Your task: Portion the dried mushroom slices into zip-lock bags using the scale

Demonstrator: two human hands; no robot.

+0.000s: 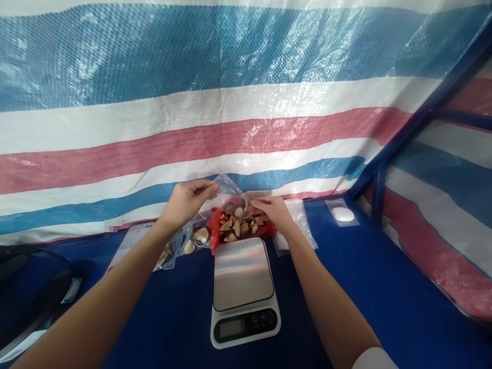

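My left hand point(194, 200) pinches one end of a clear plastic bag point(227, 184), held tilted above a red bag point(213, 233). Brown-and-cream pieces that look like cut nuts or dried mushrooms point(237, 228) fill the red bag. Some similar pieces show through the lower part of the clear bag. At its other side my right hand point(271, 211) has its fingers closed on the plastic. Just in front of the red bag stands a white kitchen scale point(243, 282) with a bare metal plate; its display shows no readable number.
Left of the red bag lie clear bags of pieces point(197, 238) and a phone point(132, 238). Flat clear bags point(303, 225) lie at right, with a white oval object point(342, 214) farther along the blue table point(330, 266). Striped sheeting point(215, 138) rises behind.
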